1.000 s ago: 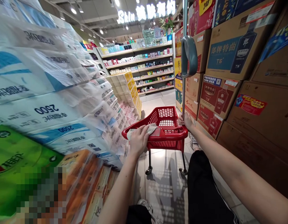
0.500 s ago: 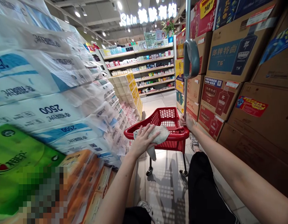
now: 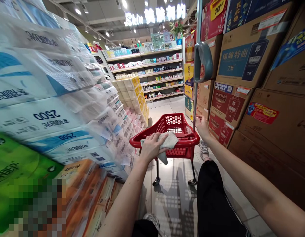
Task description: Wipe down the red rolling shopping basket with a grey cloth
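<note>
Cart (image 3: 178,153) between packs (image 3: 48,108), left, and cartons (image 3: 232,56), right; shelving (image 3: 122,58) beyond.
The person's left hand (image 3: 150,145) lies on a cloth (image 3: 170,140) over the near rim (image 3: 188,143); the right hand (image 3: 203,127) is beside the pole (image 3: 195,102) at the rim's right end.

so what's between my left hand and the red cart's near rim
In the head view, a pale cloth lies between your left hand and the near rim of the red cart.
</note>
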Demonstrator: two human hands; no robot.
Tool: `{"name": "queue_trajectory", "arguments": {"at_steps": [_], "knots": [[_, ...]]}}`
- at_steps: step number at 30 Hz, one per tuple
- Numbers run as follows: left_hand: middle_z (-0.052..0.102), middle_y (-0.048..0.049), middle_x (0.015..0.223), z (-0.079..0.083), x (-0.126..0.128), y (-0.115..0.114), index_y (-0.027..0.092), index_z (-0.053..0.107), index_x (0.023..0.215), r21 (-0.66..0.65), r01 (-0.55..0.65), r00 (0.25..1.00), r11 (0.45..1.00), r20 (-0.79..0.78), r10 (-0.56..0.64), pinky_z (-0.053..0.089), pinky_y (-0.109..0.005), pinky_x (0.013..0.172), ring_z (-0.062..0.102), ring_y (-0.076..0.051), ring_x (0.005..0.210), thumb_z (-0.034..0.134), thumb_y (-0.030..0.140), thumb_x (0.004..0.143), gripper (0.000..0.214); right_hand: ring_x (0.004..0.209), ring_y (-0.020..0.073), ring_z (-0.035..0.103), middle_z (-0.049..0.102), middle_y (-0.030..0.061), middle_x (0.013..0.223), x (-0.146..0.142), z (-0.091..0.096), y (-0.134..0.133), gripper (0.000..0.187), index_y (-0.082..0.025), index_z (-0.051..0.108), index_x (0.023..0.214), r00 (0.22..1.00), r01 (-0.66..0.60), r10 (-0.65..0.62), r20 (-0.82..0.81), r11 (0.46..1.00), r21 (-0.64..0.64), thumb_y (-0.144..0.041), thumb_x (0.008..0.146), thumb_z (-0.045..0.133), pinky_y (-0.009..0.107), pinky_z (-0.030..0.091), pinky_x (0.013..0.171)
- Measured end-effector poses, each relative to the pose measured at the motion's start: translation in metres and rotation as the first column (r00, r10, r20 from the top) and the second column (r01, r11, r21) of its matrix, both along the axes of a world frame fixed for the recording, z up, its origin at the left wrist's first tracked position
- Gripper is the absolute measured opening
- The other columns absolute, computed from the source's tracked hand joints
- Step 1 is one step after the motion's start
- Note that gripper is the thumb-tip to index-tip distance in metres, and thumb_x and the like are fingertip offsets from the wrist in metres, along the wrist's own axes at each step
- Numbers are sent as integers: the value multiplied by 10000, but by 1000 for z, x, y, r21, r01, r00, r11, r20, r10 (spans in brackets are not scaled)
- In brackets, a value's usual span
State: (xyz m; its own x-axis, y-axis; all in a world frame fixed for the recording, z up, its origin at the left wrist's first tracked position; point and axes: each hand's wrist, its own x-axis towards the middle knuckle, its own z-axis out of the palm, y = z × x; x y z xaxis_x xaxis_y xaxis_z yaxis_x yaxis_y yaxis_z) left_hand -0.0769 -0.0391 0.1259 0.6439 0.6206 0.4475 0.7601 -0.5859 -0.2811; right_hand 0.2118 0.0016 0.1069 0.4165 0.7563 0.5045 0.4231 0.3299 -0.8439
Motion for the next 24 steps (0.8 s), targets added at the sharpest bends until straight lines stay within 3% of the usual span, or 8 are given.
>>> {"name": "queue_trajectory", "arguments": {"at_steps": [1,3,6,10,14,18,20,24], "knots": [[507,-117,1223,-2,3,-1,313,401,1379,14,-15,1000,1000,12,15,369,-392,898,465,-278,1129,414,623,831,630,1024,215,525,572,124,1095,-7,5,-11,425,-178,516,1062,988,141,-144,52,988,62,-507,898,302,370,423,869],[521,-110,1216,-4,13,-6,309,439,1353,37,-58,997,998,58,56,377,-386,886,477,-263,1117,391,555,876,539,1097,223,494,555,131,1158,-24,13,-32,406,-177,516,1101,954,187,-214,211,973,137,-463,921,291,383,389,916],[564,-95,1155,-4,31,-13,280,525,1277,25,-152,978,988,150,147,389,-372,871,509,-237,1064,326,459,928,440,961,233,570,639,130,943,-49,16,-50,487,-177,611,909,845,61,-25,534,997,-50,-482,943,233,374,412,836],[619,-76,1043,8,39,-11,227,648,1061,-168,-252,934,953,214,284,427,-322,790,552,-218,1004,195,469,946,526,747,219,624,641,144,674,-56,11,-50,695,-162,630,660,637,20,302,709,913,-406,-578,923,140,321,424,693],[661,-94,993,20,16,9,178,671,987,-475,-326,886,817,148,440,445,-308,745,612,-231,941,112,562,916,682,754,209,633,679,142,739,-49,11,-49,740,-168,643,642,515,10,361,777,905,-426,-574,921,91,295,420,681],[679,-153,975,22,-5,12,122,685,945,-516,-486,802,706,58,594,450,-378,780,628,-298,939,82,602,893,773,760,207,637,692,144,780,-49,14,-50,717,-162,666,681,511,49,341,789,905,-423,-546,933,115,287,419,676],[682,-148,946,17,-7,1,127,692,882,-415,-500,809,760,89,581,444,-399,818,626,-291,940,81,554,913,746,746,210,639,692,147,783,-48,14,-49,711,-156,672,692,513,62,333,791,905,-421,-529,939,119,289,418,664],[658,-123,1013,4,1,-30,139,667,937,-85,-327,916,941,217,338,349,-390,1000,586,-231,1017,180,424,948,564,748,218,645,695,141,796,-40,12,-46,673,-149,682,721,516,61,318,795,913,-404,-494,949,151,292,415,659]]}}
